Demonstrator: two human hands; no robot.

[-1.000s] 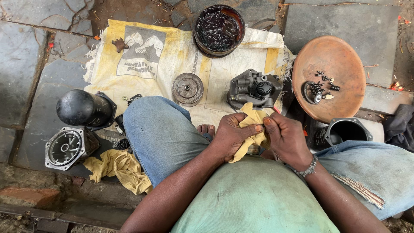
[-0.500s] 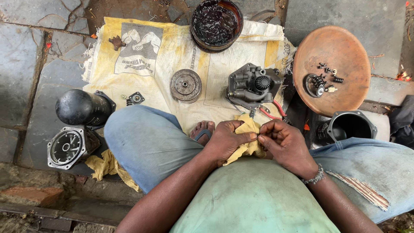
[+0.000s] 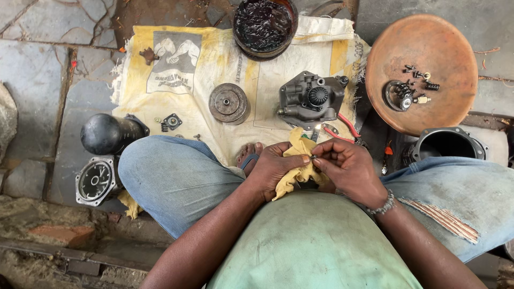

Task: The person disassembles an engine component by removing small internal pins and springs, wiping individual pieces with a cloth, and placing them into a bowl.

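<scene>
The left hand (image 3: 276,170) is clenched around a yellow rag (image 3: 300,163), which bunches up out of the fist and hangs down past the palm. The right hand (image 3: 348,168) meets it at the rag's right edge, thumb and forefinger pinched together on something small and dark; what that piece is cannot be told. Both hands sit over the lap, just on the near side of the pump body (image 3: 312,99).

That pump body, a dark grey casting with a toothed gear in its face, stands on a yellow sack (image 3: 176,64) spread on the stone floor. Left of the pump body lies a round metal disc (image 3: 228,103); farther left, a small square plate (image 3: 172,121) with a spring beside it. Beyond the pump body stands a bowl (image 3: 265,27) holding thick black oil. To the right of the pump body a rust-coloured pan (image 3: 423,72) holds a ring-shaped part, a spring and several small screws. Near the pan, by the right knee, stands a black open housing (image 3: 448,144), dark inside. Far left of the pump body lie a black cylinder (image 3: 107,134) and a square flanged cover (image 3: 95,181).
</scene>
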